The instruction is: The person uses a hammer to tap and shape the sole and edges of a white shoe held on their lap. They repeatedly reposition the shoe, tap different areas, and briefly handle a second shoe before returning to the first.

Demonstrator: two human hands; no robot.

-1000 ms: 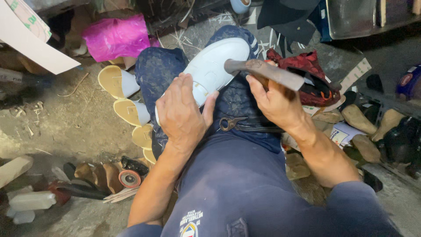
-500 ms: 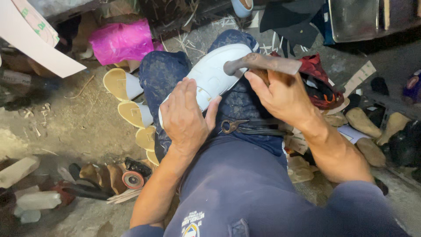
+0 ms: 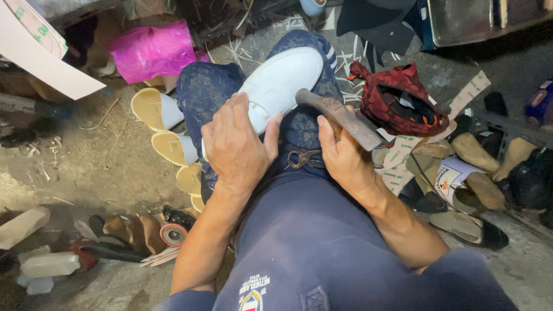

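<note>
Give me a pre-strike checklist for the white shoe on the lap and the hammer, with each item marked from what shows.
1. Left hand lies flat on the white shoe, pinning it on the knee: ok.
2. Right hand is wrapped around the hammer handle: ok.
3. Left thumb lies close beside the hammer head, so fingers out of the strike path: not ok.
4. Shoe rests sole-up and level on the lap: ok.
5. Hammer head tight on its handle: cannot tell.
6. Pincers lie on the lap between the hands, apart from the shoe: ok.
</note>
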